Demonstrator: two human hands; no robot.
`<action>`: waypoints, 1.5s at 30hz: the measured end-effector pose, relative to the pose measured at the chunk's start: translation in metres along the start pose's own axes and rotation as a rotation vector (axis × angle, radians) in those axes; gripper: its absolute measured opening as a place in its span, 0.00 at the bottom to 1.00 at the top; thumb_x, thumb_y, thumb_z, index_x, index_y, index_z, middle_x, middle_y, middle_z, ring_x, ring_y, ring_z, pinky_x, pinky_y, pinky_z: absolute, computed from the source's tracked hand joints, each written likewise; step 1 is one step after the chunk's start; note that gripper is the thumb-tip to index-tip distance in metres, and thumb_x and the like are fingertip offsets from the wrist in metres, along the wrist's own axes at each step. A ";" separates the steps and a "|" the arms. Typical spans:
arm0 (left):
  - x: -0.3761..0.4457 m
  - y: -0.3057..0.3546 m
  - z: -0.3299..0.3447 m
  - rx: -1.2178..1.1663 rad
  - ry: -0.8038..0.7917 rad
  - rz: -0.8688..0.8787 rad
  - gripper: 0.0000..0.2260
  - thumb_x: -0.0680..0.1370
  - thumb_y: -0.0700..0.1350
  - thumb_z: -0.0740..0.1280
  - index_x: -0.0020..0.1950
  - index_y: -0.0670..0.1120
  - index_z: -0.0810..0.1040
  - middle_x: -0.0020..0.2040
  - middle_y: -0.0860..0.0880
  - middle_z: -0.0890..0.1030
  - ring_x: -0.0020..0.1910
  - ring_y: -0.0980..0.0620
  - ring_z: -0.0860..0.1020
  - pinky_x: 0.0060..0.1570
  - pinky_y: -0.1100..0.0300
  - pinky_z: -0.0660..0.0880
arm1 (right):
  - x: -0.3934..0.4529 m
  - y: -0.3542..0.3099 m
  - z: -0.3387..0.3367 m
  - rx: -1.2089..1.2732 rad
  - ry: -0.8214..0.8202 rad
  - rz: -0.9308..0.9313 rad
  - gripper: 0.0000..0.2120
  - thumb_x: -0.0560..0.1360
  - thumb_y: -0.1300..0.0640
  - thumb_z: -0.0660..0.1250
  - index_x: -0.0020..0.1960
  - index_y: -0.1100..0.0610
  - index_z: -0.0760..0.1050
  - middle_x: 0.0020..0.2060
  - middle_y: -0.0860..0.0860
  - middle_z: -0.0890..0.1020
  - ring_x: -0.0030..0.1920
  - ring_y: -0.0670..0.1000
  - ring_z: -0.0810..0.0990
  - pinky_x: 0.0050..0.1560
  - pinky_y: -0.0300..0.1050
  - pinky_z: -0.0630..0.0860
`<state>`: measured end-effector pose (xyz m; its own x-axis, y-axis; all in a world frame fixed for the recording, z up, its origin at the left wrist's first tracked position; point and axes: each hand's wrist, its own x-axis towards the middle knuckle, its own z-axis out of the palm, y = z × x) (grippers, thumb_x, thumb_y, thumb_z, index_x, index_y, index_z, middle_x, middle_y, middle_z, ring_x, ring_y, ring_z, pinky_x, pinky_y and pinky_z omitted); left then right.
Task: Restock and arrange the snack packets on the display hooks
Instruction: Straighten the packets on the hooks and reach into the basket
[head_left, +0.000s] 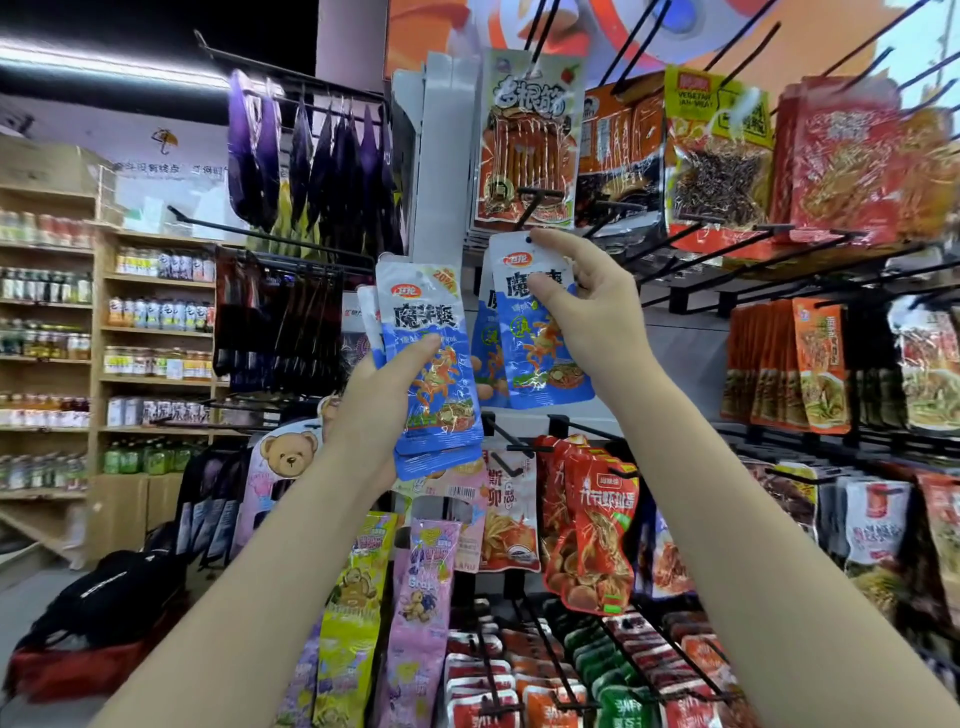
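My left hand (379, 400) grips a small stack of blue-and-white snack packets (431, 364) in front of the display rack, thumb across the front one. My right hand (587, 312) pinches the top of another blue packet (535, 338), thumb on its front and index finger beside its hang hole. That packet's hole sits at the tip of a black display hook (535, 205). A matching blue packet (485, 343) hangs just behind it. Whether the hook passes through the held packet's hole is not clear.
Rows of black hooks carry red and orange snack packets (852, 166) to the right and below. Purple packets (311, 156) hang at upper left. Wooden shelves of bottles (156, 312) stand at left. A black bag (114, 597) lies on the floor at lower left.
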<state>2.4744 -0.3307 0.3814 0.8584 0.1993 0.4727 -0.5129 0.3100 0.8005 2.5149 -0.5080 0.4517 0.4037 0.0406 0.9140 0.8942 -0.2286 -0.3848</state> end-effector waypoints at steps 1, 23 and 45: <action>0.000 0.000 -0.001 -0.003 -0.005 -0.002 0.23 0.75 0.52 0.74 0.66 0.41 0.78 0.55 0.38 0.85 0.52 0.36 0.85 0.54 0.33 0.80 | 0.001 -0.001 0.000 -0.015 0.004 -0.008 0.17 0.79 0.63 0.69 0.67 0.55 0.77 0.60 0.45 0.80 0.64 0.43 0.76 0.67 0.36 0.71; -0.006 -0.001 0.008 0.133 -0.102 0.105 0.19 0.77 0.51 0.75 0.58 0.38 0.81 0.53 0.37 0.85 0.51 0.38 0.85 0.52 0.39 0.82 | -0.038 -0.012 0.017 0.005 -0.154 0.184 0.15 0.78 0.51 0.71 0.48 0.64 0.76 0.41 0.62 0.80 0.40 0.54 0.79 0.42 0.57 0.78; 0.005 -0.001 0.006 0.091 -0.005 0.122 0.07 0.81 0.48 0.70 0.53 0.46 0.78 0.42 0.48 0.87 0.41 0.47 0.86 0.43 0.51 0.83 | -0.005 -0.003 0.000 0.078 -0.077 0.030 0.19 0.80 0.63 0.66 0.68 0.47 0.74 0.65 0.42 0.78 0.67 0.50 0.76 0.70 0.54 0.72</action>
<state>2.4794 -0.3356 0.3852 0.7898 0.2261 0.5701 -0.6104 0.1985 0.7668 2.5101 -0.5075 0.4483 0.4419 0.1105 0.8902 0.8925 -0.1545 -0.4238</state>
